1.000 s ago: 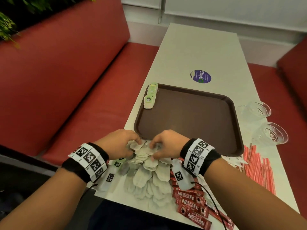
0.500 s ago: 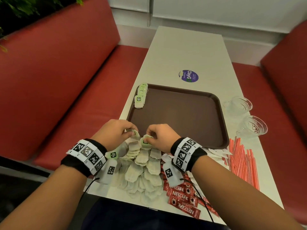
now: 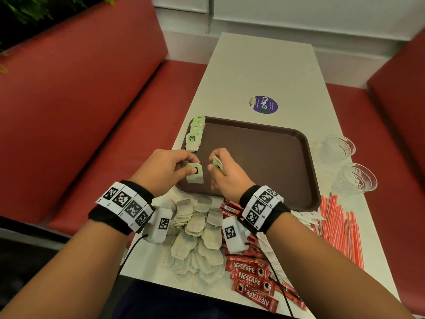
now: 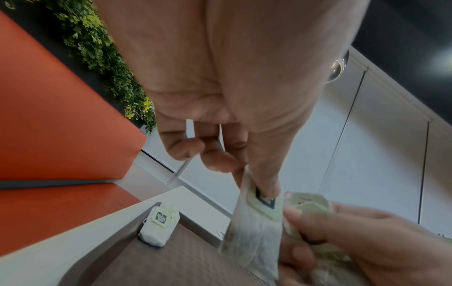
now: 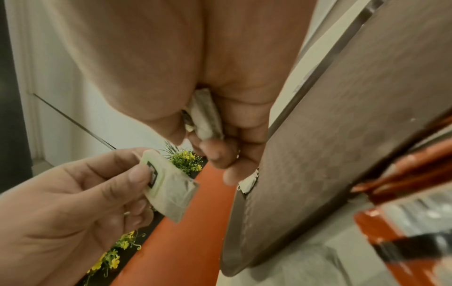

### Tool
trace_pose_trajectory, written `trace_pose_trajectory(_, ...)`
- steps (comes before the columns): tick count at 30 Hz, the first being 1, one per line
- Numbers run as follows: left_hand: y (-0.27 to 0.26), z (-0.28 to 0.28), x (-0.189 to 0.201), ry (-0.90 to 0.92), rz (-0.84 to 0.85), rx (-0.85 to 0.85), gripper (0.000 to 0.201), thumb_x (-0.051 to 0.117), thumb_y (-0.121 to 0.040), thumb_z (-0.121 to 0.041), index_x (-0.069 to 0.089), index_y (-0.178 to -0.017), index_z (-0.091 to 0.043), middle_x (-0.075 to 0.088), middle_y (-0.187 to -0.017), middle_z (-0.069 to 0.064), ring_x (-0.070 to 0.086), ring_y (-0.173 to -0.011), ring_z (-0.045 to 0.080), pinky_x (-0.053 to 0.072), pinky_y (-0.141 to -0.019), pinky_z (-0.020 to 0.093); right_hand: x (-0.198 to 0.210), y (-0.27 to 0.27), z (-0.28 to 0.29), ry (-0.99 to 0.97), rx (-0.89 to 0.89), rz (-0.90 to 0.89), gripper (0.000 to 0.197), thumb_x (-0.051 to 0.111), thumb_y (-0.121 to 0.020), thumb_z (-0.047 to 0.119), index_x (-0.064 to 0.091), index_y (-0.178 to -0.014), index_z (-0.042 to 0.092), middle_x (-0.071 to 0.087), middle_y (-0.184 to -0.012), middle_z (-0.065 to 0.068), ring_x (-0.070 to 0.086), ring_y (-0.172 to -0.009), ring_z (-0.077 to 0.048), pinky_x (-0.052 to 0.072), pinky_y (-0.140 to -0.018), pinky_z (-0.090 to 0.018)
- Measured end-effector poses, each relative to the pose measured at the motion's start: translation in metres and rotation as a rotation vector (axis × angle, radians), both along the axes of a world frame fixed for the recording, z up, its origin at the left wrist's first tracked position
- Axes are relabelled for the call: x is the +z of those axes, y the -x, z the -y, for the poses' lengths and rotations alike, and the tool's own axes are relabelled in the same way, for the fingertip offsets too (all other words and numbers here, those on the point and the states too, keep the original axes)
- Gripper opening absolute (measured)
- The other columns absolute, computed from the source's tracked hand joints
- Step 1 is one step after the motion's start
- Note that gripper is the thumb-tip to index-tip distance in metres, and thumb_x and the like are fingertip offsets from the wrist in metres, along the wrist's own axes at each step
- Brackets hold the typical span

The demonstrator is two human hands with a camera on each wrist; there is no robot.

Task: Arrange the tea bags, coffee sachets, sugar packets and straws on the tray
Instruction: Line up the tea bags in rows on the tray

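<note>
My left hand (image 3: 184, 168) pinches a tea bag (image 3: 195, 173) with a green tag between thumb and forefinger, just above the near left corner of the brown tray (image 3: 259, 162). The right hand (image 3: 215, 164) beside it grips one or more tea bags (image 3: 217, 163) in its curled fingers. In the left wrist view the held tea bag (image 4: 254, 228) hangs from the thumb. In the right wrist view a tea bag (image 5: 206, 116) is tucked between palm and fingers. A row of tea bags (image 3: 195, 132) lies along the tray's left edge. Loose tea bags (image 3: 197, 236) are heaped on the table under my wrists.
Red Nescafe sachets (image 3: 250, 282) lie at the near edge of the white table (image 3: 264, 72). Red straws (image 3: 340, 222) and white sugar packets (image 3: 308, 216) lie right of the tray. Two glass cups (image 3: 354, 178) stand at the right edge. Red benches flank the table.
Both hands have lifted from the loose heap and moved forward over the tray's near left corner, each carrying tea bags.
</note>
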State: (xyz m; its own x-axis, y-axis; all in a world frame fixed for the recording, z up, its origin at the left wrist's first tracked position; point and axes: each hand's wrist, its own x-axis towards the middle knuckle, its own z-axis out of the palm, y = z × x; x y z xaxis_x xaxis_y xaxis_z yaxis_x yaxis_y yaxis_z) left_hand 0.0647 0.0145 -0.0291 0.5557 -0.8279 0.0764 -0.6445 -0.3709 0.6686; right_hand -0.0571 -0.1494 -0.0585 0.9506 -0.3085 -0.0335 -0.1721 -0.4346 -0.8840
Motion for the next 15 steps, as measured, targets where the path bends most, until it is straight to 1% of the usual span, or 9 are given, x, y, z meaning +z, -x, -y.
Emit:
trace_pose_trajectory(2,-0.002,0.004,0.002,0.008,0.022,-0.001,0.007,0.072,-0.09,-0.028,0.072,-0.095,-0.032,0.062,-0.07,0.0,0.054,-0.066,0.017,0.047,-0.067,0.033,-0.001,-0.005,0.003,-0.035,0.02,0.005,0.015,0.05,-0.102,0.033,0.052,-0.106,0.019,0.056,-0.076,0.0,0.053,-0.06,-0.012,0.053,-0.059,-0.032)
trace_pose_trajectory(4,-0.003,0.008,0.005,0.027,0.03,-0.007,0.004,0.071,-0.09,-0.029,0.072,-0.093,-0.032,0.06,-0.068,0.001,0.053,-0.065,0.017,0.046,-0.065,0.034,-0.004,-0.007,0.005,0.03,0.067,0.027,0.017,0.062,-0.096,0.039,0.06,-0.096,0.021,0.059,-0.076,0.003,0.05,-0.062,-0.007,0.046,-0.061,-0.027)
trace_pose_trajectory(6,-0.004,0.012,0.007,0.047,0.039,-0.011,0.004,0.071,-0.09,-0.028,0.071,-0.092,-0.032,0.061,-0.068,0.0,0.053,-0.065,0.017,0.046,-0.064,0.032,-0.007,-0.009,0.007,0.066,0.078,0.048,0.013,0.068,-0.093,0.033,0.062,-0.09,0.023,0.059,-0.073,0.007,0.05,-0.063,-0.005,0.041,-0.062,-0.024)
trace_pose_trajectory(8,-0.005,0.015,0.007,0.087,0.039,0.001,0.006,0.073,-0.089,-0.028,0.071,-0.091,-0.033,0.062,-0.069,-0.002,0.053,-0.066,0.016,0.045,-0.064,0.028,-0.009,-0.012,0.01,0.05,0.034,0.072,0.013,0.069,-0.092,0.031,0.064,-0.091,0.02,0.06,-0.072,0.006,0.049,-0.062,-0.004,0.041,-0.06,-0.022)
trace_pose_trajectory(10,-0.007,0.016,0.004,0.108,-0.007,0.025,0.012,0.077,-0.085,-0.03,0.071,-0.094,-0.033,0.062,-0.069,-0.006,0.053,-0.066,0.013,0.043,-0.062,0.021,-0.009,-0.015,0.011,0.027,-0.006,0.098,0.013,0.069,-0.093,0.031,0.065,-0.09,0.018,0.061,-0.072,0.004,0.049,-0.061,-0.004,0.042,-0.059,-0.021)
trace_pose_trajectory(12,-0.01,0.017,0.001,0.052,-0.075,0.022,0.021,0.08,-0.081,-0.037,0.069,-0.099,-0.036,0.062,-0.069,-0.014,0.054,-0.066,0.009,0.043,-0.061,0.017,-0.009,-0.017,0.013,-0.013,-0.016,0.123,0.007,0.068,-0.093,0.028,0.064,-0.088,0.026,0.063,-0.075,0.007,0.053,-0.063,-0.002,0.044,-0.061,-0.02)
trace_pose_trajectory(14,-0.015,0.019,-0.002,-0.001,-0.113,0.004,0.015,0.078,-0.081,-0.041,0.069,-0.092,-0.036,0.064,-0.072,-0.022,0.056,-0.067,0.004,0.042,-0.062,0.015,-0.008,-0.019,0.014,-0.058,-0.013,0.138,0.008,0.069,-0.093,0.024,0.065,-0.09,0.03,0.067,-0.081,0.008,0.057,-0.069,-0.001,0.047,-0.065,-0.018)
trace_pose_trajectory(15,-0.018,0.02,-0.004,-0.009,-0.118,0.011,0.011,0.077,-0.083,-0.039,0.07,-0.089,-0.034,0.066,-0.073,-0.02,0.057,-0.068,0.005,0.043,-0.064,0.016,-0.007,-0.02,0.015,-0.07,-0.013,0.139,0.007,0.068,-0.094,0.023,0.066,-0.092,0.03,0.068,-0.083,0.008,0.057,-0.07,0.0,0.047,-0.067,-0.017)
